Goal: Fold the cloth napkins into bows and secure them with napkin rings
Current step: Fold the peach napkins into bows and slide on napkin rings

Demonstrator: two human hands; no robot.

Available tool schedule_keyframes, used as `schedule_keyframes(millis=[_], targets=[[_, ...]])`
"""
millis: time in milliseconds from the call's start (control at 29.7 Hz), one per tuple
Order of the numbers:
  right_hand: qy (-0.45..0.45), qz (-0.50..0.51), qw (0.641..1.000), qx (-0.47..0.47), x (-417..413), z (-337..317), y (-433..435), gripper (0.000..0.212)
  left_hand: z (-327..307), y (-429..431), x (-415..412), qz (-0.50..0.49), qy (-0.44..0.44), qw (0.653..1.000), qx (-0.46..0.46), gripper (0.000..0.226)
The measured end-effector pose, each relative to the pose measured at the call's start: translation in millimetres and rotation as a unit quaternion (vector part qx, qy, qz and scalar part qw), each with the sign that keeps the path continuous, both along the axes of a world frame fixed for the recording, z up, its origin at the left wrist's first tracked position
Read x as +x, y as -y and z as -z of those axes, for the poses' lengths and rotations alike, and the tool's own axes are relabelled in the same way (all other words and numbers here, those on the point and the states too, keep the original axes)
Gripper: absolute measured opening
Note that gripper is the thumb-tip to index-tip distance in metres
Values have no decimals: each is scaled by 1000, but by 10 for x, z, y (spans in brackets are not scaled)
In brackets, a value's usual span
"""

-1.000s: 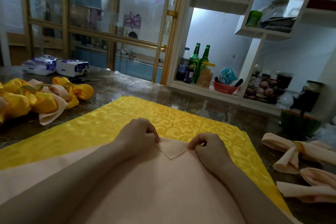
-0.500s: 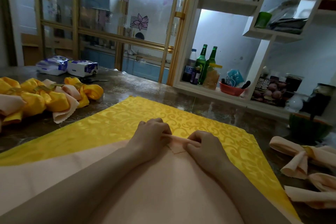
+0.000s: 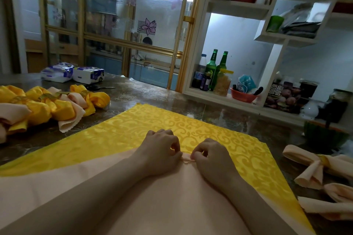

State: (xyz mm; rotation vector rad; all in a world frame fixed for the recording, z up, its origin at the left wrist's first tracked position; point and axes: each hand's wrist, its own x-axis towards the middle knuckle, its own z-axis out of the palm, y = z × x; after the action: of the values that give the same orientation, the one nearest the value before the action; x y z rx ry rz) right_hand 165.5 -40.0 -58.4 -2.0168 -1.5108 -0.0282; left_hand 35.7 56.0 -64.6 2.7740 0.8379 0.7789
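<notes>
1. Peach napkin [image 3: 172, 196], spread over yellow napkin [image 3: 133, 129] on the table [image 3: 152, 95]; far corner pinched by left grip [image 3: 160, 150] and right grip [image 3: 212, 156].
2. Corner held from both sides, presumably so the fold is kept even.

At lower centre of the frame the left hand [image 3: 162, 150] and right hand [image 3: 210, 156], close together, pinch the rolled tip of a peach napkin [image 3: 172, 196]. It lies on a yellow patterned napkin [image 3: 133, 129] spread on the dark table [image 3: 162, 95]. Finished yellow and peach bows [image 3: 57, 105] heap at the left edge; peach bows [image 3: 315, 166] lie at the right edge. Tissue packs [image 3: 72, 71] sit upper left, green bottles [image 3: 211, 68] in the white shelf unit [image 3: 238, 8] right of centre
</notes>
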Motion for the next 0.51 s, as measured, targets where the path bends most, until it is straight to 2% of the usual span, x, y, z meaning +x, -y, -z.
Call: schedule_keyframes(millis=[169, 303, 506], targets=[[-73, 3, 997, 11, 39, -19, 9, 13, -67, -46, -67, 36, 6, 995, -88, 12], [-132, -15, 991, -7, 79, -63, 46, 24, -75, -74, -96, 58, 22, 989, -132, 8], [-140, -25, 990, 1, 97, -31, 43, 16, -39, -77, -73, 44, 22, 994, -92, 21]])
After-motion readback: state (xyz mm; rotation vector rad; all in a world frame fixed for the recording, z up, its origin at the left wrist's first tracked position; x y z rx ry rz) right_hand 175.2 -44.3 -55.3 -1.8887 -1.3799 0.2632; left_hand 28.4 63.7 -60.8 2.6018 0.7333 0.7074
